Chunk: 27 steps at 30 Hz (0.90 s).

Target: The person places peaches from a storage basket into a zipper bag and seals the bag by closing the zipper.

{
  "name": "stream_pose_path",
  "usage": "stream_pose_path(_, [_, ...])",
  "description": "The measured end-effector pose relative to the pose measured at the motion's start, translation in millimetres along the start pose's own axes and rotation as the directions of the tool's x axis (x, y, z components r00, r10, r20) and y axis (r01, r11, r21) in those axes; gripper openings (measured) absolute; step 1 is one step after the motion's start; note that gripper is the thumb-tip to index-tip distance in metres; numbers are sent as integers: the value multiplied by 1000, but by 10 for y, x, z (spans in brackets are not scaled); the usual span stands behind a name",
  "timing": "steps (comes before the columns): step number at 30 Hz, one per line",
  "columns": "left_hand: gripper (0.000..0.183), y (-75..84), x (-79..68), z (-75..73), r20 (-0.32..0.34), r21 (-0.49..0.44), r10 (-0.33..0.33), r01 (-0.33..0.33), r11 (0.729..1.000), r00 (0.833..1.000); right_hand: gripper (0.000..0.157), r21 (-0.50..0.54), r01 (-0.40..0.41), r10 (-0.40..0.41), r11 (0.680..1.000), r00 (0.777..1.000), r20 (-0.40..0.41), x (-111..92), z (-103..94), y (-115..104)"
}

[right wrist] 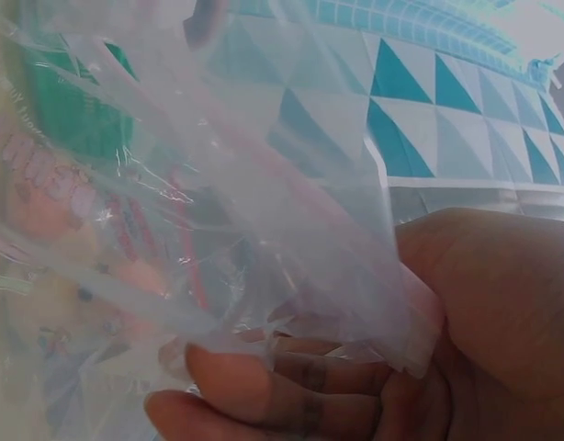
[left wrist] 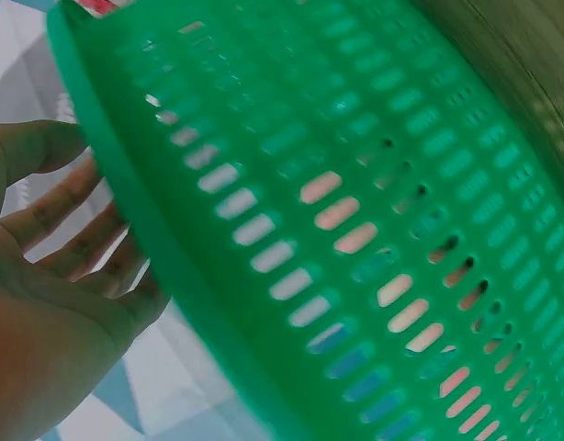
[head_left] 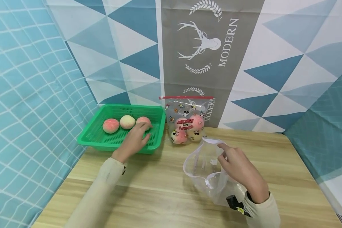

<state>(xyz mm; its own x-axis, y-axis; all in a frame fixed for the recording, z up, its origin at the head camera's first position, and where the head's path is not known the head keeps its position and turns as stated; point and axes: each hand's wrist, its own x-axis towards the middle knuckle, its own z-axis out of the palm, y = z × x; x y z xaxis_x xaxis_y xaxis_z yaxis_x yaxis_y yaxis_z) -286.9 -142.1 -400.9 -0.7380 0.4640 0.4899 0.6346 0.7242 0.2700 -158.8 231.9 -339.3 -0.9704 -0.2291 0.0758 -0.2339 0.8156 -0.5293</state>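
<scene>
A green basket point(head_left: 89, 140) holds a red-pink peach point(head_left: 110, 125), a pale peach point(head_left: 127, 122) and a pink peach point(head_left: 142, 121) at the right. Over that last peach reaches my left hand point(head_left: 134, 139), fingers spread and thumb apart; its fingertips partly cover the fruit. The left wrist view catches the left hand point(left wrist: 71, 248) beyond the basket's rim point(left wrist: 126, 184), with no peach visible in it. My right hand point(head_left: 239, 164) pinches the edge of a clear plastic bag point(head_left: 200, 171), whose mouth gapes leftward. Up close, the right hand point(right wrist: 355, 386) has the bag's film between thumb and fingers.
Behind the clear bag stands a printed zip bag point(head_left: 185, 125) with a red seal, several peaches inside, against the patterned backdrop point(head_left: 198, 63). It is just right of the basket. Blue gridded cloth point(head_left: 25, 95) borders the wooden table point(head_left: 148, 190) on the left.
</scene>
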Motion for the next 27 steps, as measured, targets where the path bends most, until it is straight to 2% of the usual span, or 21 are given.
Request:
stream_pose_path(5, [30, -175, 95, 8, 15, -3, -34, 34, 999, 999, 48, 6, -8, 8, 1000, 1000, 4, 8, -6, -7])
stream_pose_path(9, [36, -302, 170, 21, 60, 14, -100, 99, 995, 993, 48, 8, -15, 15, 1000, 1000, 9, 10, -5, -9])
stream_pose_path(12, [40, -392, 230, 26, 101, 33, -156, 153, 988, 983, 47, 11, -15, 15, 1000, 1000, 6, 9, -1, -10])
stream_pose_path(22, [41, -662, 311, 128, 186, 6, -212, 214, 977, 959, 47, -12, 12, -12, 1000, 1000, -10, 25, 21, 2])
stream_pose_path(27, [48, -765, 301, 227, 277, -12, -247, 260, 965, 929, 48, -2, 4, -4, 1000, 1000, 8, 24, 23, 13])
